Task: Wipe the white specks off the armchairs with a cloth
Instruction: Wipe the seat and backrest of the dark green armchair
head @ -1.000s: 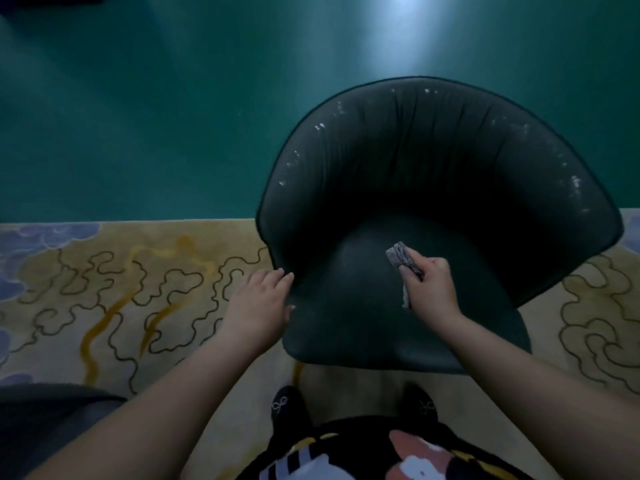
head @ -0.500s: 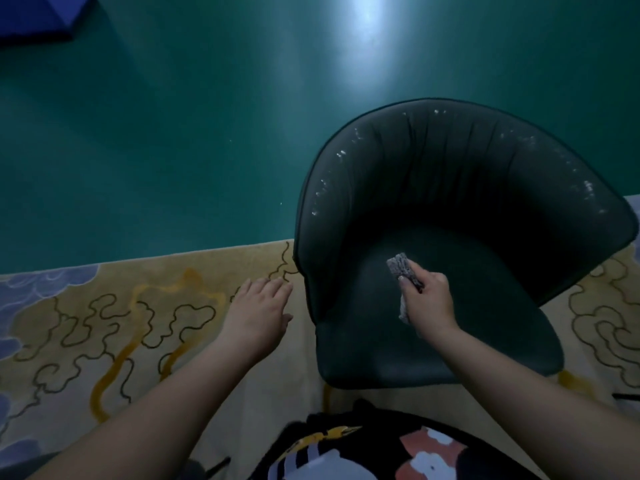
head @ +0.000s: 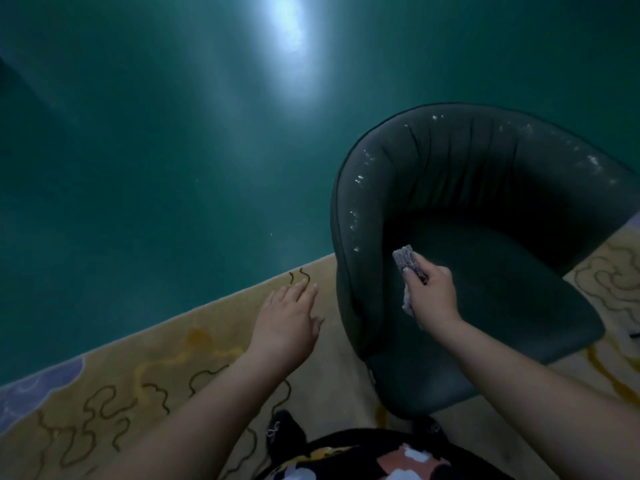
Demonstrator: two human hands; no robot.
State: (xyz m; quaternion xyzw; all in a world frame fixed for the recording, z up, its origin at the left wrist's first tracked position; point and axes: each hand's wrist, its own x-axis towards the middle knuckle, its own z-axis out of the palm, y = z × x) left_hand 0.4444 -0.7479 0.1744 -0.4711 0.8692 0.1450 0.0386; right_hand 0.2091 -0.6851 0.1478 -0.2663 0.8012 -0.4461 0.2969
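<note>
A dark green armchair with a curved back stands on the right, turned slightly. White specks dot the inner left side of its back and run along the upper right rim. My right hand grips a folded grey cloth over the left part of the seat, close to the inner arm. My left hand hovers with straight fingers over the rug, left of the chair and apart from it.
A yellow rug with dark wavy lines and a purple patch lies under the chair. Beyond it spreads a glossy green floor with a bright light reflection. My dark shoes stand at the chair's front.
The chair has turned and shifted right in view. My left hand, which touched the chair's left edge, has come off it and is over the rug. The right hand still holds the cloth.
</note>
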